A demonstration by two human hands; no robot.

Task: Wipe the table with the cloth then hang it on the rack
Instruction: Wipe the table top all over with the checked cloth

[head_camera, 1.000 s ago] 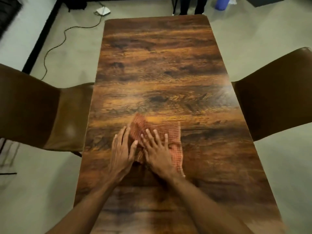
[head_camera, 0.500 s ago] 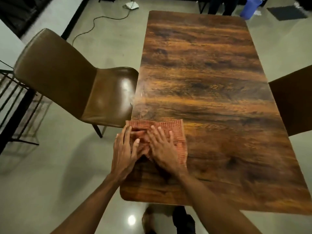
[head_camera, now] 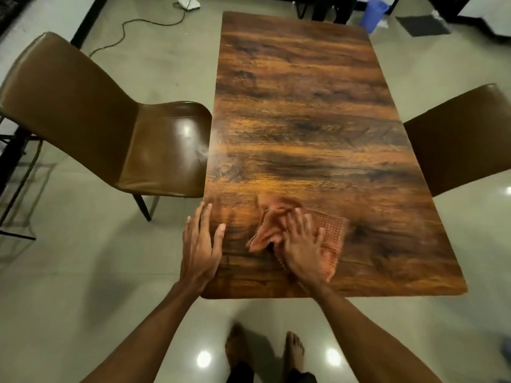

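Note:
An orange checked cloth [head_camera: 331, 233] lies bunched on the near part of the long wooden table [head_camera: 304, 106]. My right hand [head_camera: 301, 244] presses flat on it with the fingers spread; the hand and cloth look motion-blurred. At the table's near left corner, my left hand [head_camera: 200, 244] lies flat with straight fingers, apart from the cloth. A black metal rack [head_camera: 13, 172] shows partly at the far left edge, behind the left chair.
A brown leather chair [head_camera: 110, 128] stands at the table's left side, another brown chair [head_camera: 464, 142] at the right. A cable [head_camera: 132, 26] runs over the floor at the back left. A blue bin [head_camera: 372, 13] stands beyond the table's far end. My bare feet [head_camera: 265, 352] are below.
My left hand has come off the cloth and stays at the table's left corner. My right hand has slid the cloth to the right. The camera has pulled back, showing my feet.

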